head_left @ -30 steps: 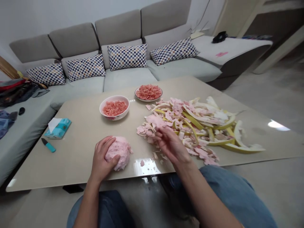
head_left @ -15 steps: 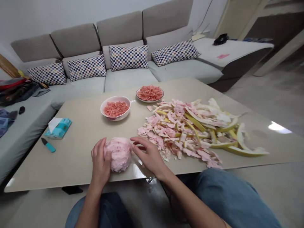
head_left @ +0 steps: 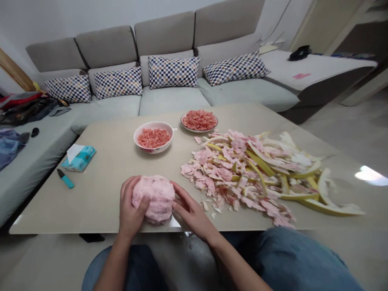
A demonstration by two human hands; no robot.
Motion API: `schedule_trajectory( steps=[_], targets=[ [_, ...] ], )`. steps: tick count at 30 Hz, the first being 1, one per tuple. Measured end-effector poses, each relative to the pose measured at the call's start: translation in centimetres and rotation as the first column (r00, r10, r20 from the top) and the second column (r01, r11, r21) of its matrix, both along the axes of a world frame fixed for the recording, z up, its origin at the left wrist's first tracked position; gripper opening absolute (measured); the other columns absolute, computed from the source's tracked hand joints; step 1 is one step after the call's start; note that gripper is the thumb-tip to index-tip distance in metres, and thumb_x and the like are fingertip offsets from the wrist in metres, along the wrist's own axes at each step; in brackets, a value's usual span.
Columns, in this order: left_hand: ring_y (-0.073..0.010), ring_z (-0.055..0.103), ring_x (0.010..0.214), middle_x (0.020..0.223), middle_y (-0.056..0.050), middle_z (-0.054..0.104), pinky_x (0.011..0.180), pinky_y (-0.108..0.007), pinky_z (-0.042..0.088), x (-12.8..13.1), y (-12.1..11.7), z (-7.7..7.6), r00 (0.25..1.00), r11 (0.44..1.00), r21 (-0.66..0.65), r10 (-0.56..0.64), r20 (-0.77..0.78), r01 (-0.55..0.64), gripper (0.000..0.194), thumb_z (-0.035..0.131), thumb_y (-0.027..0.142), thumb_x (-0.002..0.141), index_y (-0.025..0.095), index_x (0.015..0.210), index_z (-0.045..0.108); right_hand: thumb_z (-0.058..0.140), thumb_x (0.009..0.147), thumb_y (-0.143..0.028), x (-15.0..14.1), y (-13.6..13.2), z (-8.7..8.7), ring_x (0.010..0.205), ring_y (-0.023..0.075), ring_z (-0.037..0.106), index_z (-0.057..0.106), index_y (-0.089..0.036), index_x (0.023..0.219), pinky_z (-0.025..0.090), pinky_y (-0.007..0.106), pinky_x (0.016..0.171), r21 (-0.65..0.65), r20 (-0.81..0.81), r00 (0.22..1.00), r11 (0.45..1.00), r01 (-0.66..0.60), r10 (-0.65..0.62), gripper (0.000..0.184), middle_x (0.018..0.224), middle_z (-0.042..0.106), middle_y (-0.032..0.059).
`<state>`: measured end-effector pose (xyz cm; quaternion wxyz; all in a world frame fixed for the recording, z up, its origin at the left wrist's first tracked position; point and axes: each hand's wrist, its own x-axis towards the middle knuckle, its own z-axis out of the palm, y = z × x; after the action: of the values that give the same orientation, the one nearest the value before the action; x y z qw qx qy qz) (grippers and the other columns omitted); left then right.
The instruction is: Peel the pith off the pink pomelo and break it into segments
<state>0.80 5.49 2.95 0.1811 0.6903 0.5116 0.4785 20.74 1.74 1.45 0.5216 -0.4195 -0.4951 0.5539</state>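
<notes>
A peeled pink pomelo [head_left: 154, 198] rests near the front edge of the table, its surface covered in pale pith. My left hand [head_left: 132, 206] wraps round its left side, thumb across the front. On the right side, my right hand [head_left: 189, 210] touches the fruit with its fingertips, thumb and fingers bent against it. Beyond the hands stand a white bowl [head_left: 169, 139] and a dark-rimmed plate [head_left: 184, 124], both holding red pomelo flesh pieces [head_left: 153, 138]. To the right of my right hand lies a wide heap of pomelo peel and pink pith [head_left: 224, 173].
At the table's left lie a turquoise tissue pack [head_left: 80, 158] and a small knife with a turquoise handle [head_left: 66, 179]. A grey sofa [head_left: 169, 101] with checked cushions [head_left: 173, 72] stands behind the table [head_left: 100, 194]. My knees are below the front edge.
My right hand, earlier at the fruit's upper right edge, now rests against its right side. The pomelo has turned, showing a different face. The camera view has shifted slightly.
</notes>
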Motion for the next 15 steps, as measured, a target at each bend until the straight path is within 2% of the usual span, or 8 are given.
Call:
schedule_trajectory(
  steps=[2,5,8,10,13,15],
  targets=[
    [-0.0269,0.055,0.120,0.126,-0.010,0.058,0.105,-0.045,0.045,-0.1,0.0,0.4,0.995,0.994,0.087,-0.058,-0.076,0.065,0.051,0.066,0.047,0.085,0.022,0.128,0.056,0.065,0.085,-0.030,0.3,-0.2,0.4,0.126,0.0234,0.060,0.052,-0.027,0.143,0.047,0.043,0.109,0.014,0.023,1.000,1.000,-0.014,0.013,0.059,0.145,0.057,0.0090],
    [-0.0268,0.055,0.118,0.124,-0.010,0.058,0.104,-0.045,0.046,0.0,-0.1,0.7,0.980,0.982,0.131,-0.117,-0.164,0.139,0.050,0.067,0.044,0.085,0.023,0.129,0.055,0.063,0.083,-0.023,0.7,-0.9,1.2,0.123,0.0237,0.062,0.053,-0.025,0.142,0.052,0.042,0.104,0.006,0.121,0.993,1.000,0.018,-0.019,0.061,0.146,0.055,0.0103],
    [-0.0268,0.054,0.121,0.126,-0.010,0.055,0.105,-0.046,0.045,0.2,-0.4,0.7,0.981,0.983,0.144,-0.093,-0.172,0.118,0.045,0.064,0.043,0.087,0.024,0.127,0.056,0.063,0.083,-0.023,0.7,-2.0,1.9,0.125,0.0250,0.061,0.058,-0.024,0.137,0.057,0.040,0.099,0.097,0.282,0.950,0.989,0.112,-0.135,0.054,0.144,0.056,0.0117],
    [-0.0296,0.047,0.130,0.137,-0.012,0.046,0.109,-0.048,0.043,0.5,-0.6,0.4,0.992,0.987,0.155,-0.018,-0.125,0.038,0.053,0.068,0.046,0.083,0.024,0.130,0.055,0.065,0.084,-0.024,0.6,-2.6,2.2,0.124,0.0257,0.061,0.063,-0.024,0.132,0.059,0.040,0.095,0.203,0.382,0.895,0.966,0.161,-0.229,0.048,0.139,0.060,0.0117],
    [-0.0337,0.035,0.142,0.153,-0.015,0.027,0.112,-0.050,0.040,0.8,-0.5,-0.3,0.994,0.987,0.130,0.089,0.059,-0.096,0.080,0.076,0.047,0.074,0.026,0.143,0.041,0.067,0.085,-0.025,0.3,-2.9,2.2,0.119,0.0259,0.065,0.068,-0.023,0.125,0.060,0.041,0.094,0.355,0.479,0.814,0.920,0.165,-0.330,0.040,0.131,0.066,0.0120],
    [-0.0321,0.041,0.139,0.154,-0.017,0.028,0.109,-0.049,0.043,0.9,-0.3,-0.6,0.972,0.996,0.031,0.069,0.226,-0.078,0.092,0.077,0.046,0.074,0.027,0.149,0.027,0.065,0.087,-0.023,0.1,-2.9,2.3,0.115,0.0260,0.067,0.070,-0.021,0.121,0.059,0.042,0.096,0.449,0.523,0.760,0.883,0.140,-0.386,0.034,0.128,0.069,0.0133]
  ],
)
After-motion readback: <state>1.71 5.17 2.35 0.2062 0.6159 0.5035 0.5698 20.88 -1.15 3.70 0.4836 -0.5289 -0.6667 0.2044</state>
